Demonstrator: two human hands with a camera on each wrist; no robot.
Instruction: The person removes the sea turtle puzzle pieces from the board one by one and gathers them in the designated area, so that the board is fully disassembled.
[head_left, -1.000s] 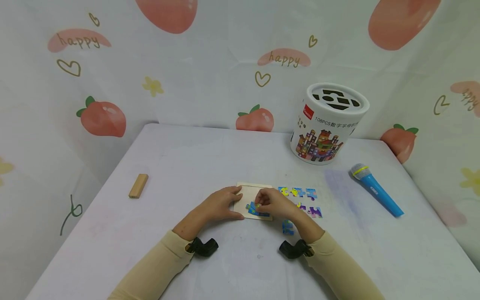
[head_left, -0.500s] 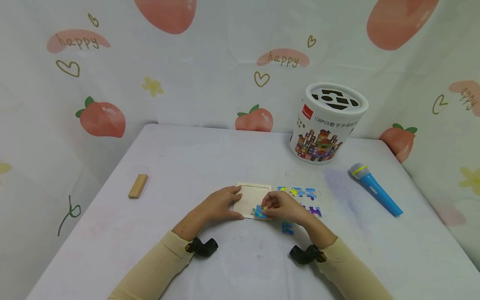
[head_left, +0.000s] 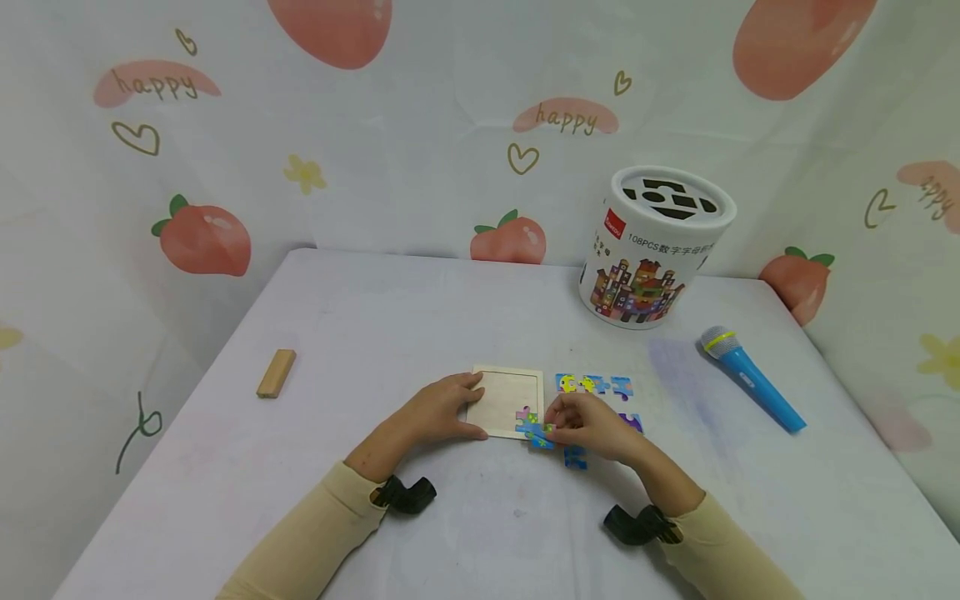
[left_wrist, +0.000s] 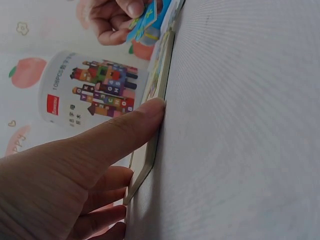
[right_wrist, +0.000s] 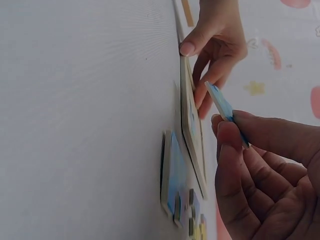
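A light wooden puzzle tray (head_left: 497,396) lies at the middle of the table. My left hand (head_left: 441,410) holds it at the left, thumb (left_wrist: 135,127) against the near edge and fingers around the left side. Between thumb and fingertips my right hand (head_left: 596,427) pinches a blue puzzle piece (right_wrist: 221,102), tilted and raised over the tray's near right corner. In the head view a pink, green and blue patch (head_left: 527,417) shows beside it at that corner; whether it belongs to the held piece I cannot tell.
Right of the tray lie several loose puzzle pieces (head_left: 596,384), partly hidden by my right hand, with a blue one (head_left: 575,457) nearer me. A white bucket (head_left: 652,250) stands behind. A toy microphone (head_left: 753,379) lies right, a wooden block (head_left: 277,372) left.
My right hand has moved right across the tray with the puzzle piece, from over its lower middle to its near right corner. My left hand stays on the tray.
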